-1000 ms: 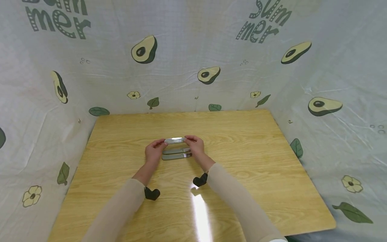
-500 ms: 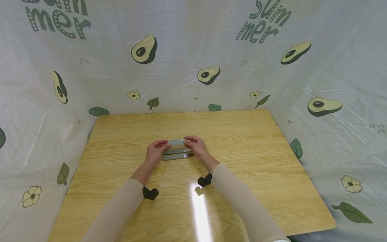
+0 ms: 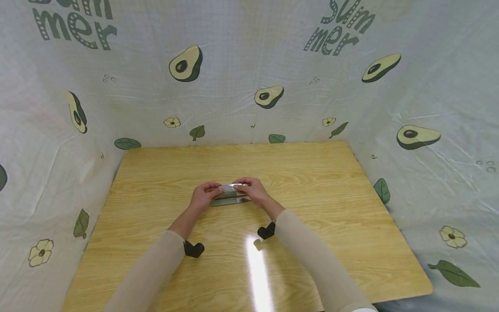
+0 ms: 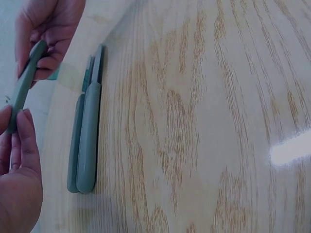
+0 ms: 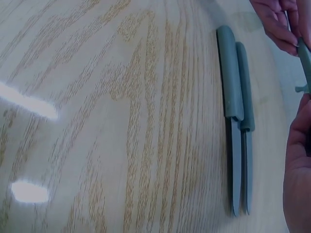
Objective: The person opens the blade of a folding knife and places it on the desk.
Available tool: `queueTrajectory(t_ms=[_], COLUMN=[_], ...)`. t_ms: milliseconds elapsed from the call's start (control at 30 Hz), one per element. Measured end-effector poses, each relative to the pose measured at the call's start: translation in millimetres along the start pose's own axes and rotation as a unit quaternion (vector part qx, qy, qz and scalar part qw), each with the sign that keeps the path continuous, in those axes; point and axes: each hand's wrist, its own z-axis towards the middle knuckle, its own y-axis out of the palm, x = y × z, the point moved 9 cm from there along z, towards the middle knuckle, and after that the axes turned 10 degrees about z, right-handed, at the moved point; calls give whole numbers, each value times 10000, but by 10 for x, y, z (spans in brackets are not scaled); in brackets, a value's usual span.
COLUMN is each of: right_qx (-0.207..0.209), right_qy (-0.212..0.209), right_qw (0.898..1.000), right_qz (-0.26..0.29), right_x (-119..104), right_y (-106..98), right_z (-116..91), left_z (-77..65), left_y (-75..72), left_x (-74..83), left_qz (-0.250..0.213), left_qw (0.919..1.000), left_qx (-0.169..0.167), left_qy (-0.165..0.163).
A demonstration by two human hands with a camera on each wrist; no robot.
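A slim grey-green tool (image 4: 23,90) with a shiny metal part spans the gap between my hands; its exact kind is unclear. My left hand (image 3: 202,197) pinches its left end between thumb and fingers. At its other end my right hand (image 3: 253,191) pinches it the same way. A small knob sticks out from its side in the right wrist view. Two knives with grey-green handles lie side by side on the table: the near knife (image 5: 231,73) and the far knife (image 5: 246,87). Their blades point right. In the head view the tool and right hand partly cover them.
The light wooden table (image 3: 312,216) has a bright light reflection in front of my hands. A white cloth (image 3: 230,112) printed with avocados and leaves hangs behind and at both sides. Black heart-shaped pieces (image 3: 193,249) sit at both wrists.
Both hands have brought the grey-green tool a little toward me and slightly right, so it now overlaps the far knife in the head view. The two knives stay in place.
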Motion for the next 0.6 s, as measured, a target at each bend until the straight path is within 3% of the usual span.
queueTrajectory(t_ms=[167,300,433,600], right_qx=[-309,-468,-457,-231], right_qy=[218,251,289,315], right_qw=[9989,9978,9979,9983], right_qz=[-273,-386,-369,-423], right_x=[21,21,29,29], right_y=[48,74,75,55], right_z=[-20,-32,-35,-37], left_z=[-10,-12,-13,-10], left_y=[18,71,122,134], left_x=[-14,-27,-46,-68], left_qz=[269,206,31,-13], left_qw=[9994,9984,9968,9970], left_qx=[-207,-519,-792,-771], left_qy=[-9,-32,-46,-105])
